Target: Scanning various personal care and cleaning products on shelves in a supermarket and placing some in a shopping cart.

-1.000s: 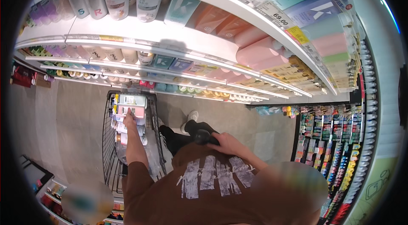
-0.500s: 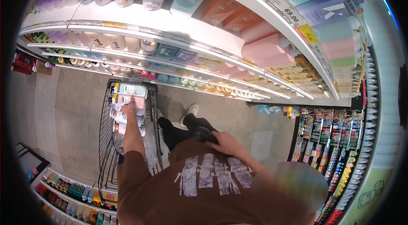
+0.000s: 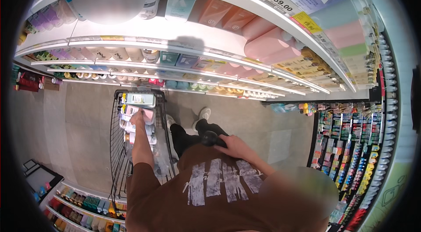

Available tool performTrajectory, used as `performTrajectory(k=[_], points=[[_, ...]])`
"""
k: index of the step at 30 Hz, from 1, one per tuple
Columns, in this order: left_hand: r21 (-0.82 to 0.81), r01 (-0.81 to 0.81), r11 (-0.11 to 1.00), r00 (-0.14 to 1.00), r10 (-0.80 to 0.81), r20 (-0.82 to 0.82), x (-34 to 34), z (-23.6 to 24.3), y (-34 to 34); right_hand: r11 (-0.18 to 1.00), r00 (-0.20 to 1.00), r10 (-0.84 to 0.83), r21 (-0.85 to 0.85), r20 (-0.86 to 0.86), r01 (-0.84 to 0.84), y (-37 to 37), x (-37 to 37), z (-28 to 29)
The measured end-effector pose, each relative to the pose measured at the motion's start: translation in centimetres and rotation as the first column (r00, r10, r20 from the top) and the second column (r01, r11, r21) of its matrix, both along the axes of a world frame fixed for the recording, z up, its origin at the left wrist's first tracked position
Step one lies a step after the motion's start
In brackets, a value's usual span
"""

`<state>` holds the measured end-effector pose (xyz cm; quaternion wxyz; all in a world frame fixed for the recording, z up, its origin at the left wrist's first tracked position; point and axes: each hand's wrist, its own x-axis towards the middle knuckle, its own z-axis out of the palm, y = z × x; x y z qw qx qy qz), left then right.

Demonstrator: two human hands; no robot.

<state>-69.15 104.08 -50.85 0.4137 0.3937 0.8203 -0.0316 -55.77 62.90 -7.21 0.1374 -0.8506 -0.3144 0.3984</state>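
My left hand [image 3: 138, 117] reaches down into a black wire shopping cart [image 3: 165, 100] and closes on a pink bottle [image 3: 148, 114] with a white label. The pink bottle lies slightly tilted. Just beyond it lies a pale green bottle [image 3: 141, 99]. On the near side are several white bottles or packs [image 3: 142, 138] and clear plastic wrapping [image 3: 163, 155]. In front of my body, my right hand [image 3: 232, 146] is wrapped round the handle of a black, round-headed object [image 3: 209, 138]. What that object is does not show clearly.
Ahead rises a white shelf unit [image 3: 210, 39] packed with pump bottles and boxes. A rack of small colourful packages [image 3: 344, 140] stands at the right. More stocked shelves [image 3: 87, 208] are at lower left. Grey tiled floor [image 3: 83, 131] runs left of the cart.
The view has shifted, so the cart appears a little lower and farther right. The pink bottle has tilted under my left hand. My right hand keeps its hold on the black object.
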Motion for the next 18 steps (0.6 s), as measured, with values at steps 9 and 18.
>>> performTrajectory(k=[9,18], points=[[-0.059,0.024,0.998,0.986,-0.033,-0.165,1.9,1.4,0.2,0.998,0.998,-0.062,-0.024,0.015,0.062,0.3,-0.6,-0.2],[-0.080,-0.200,0.977,0.980,0.198,-0.031,2.1,1.6,0.3,0.998,0.999,0.054,0.032,0.000,-0.054,0.2,-2.0,-2.5]])
